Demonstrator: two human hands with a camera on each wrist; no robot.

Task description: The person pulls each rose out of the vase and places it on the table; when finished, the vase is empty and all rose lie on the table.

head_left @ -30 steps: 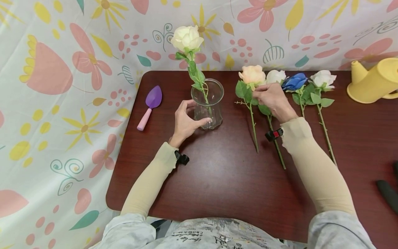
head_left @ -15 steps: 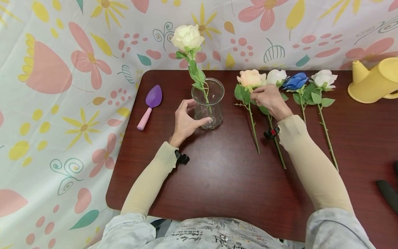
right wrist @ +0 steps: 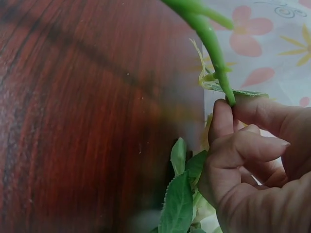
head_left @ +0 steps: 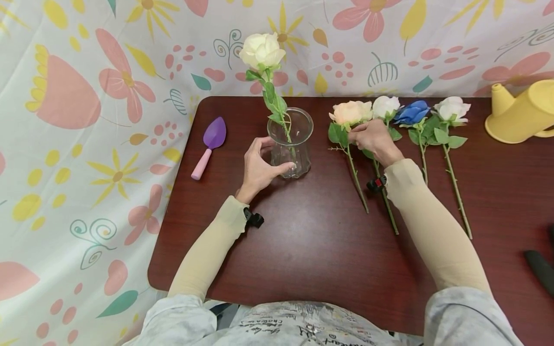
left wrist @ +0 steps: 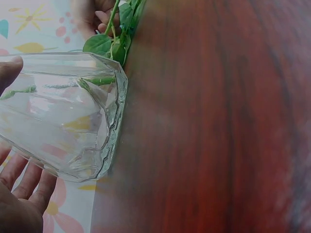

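My left hand [head_left: 258, 169] holds the clear glass vase [head_left: 298, 161] from its left side, thumb in front and fingers behind. One cream rose [head_left: 261, 50] stands in the vase, leaning left, its stem end visible through the glass in the left wrist view. To the right, my right hand [head_left: 374, 140] pinches the stem of a peach rose [head_left: 351, 113] just below its bloom. The right wrist view shows that green stem [right wrist: 210, 46] between thumb and index finger. Beside this hand lies a white rose [head_left: 386, 106], its stem partly covered by the wrist.
A blue rose [head_left: 412, 113] and another white rose [head_left: 452, 109] lie farther right on the dark red table [head_left: 303, 250]. The yellow watering can [head_left: 517, 113] stands at the back right. A purple trowel [head_left: 214, 133] with a pink handle lies left; a black object [head_left: 538, 271] sits at the right edge.
My right hand has drawn slightly toward me and left with the peach rose; the stem's lower end has swung to the right. My left hand and the vase stay put.
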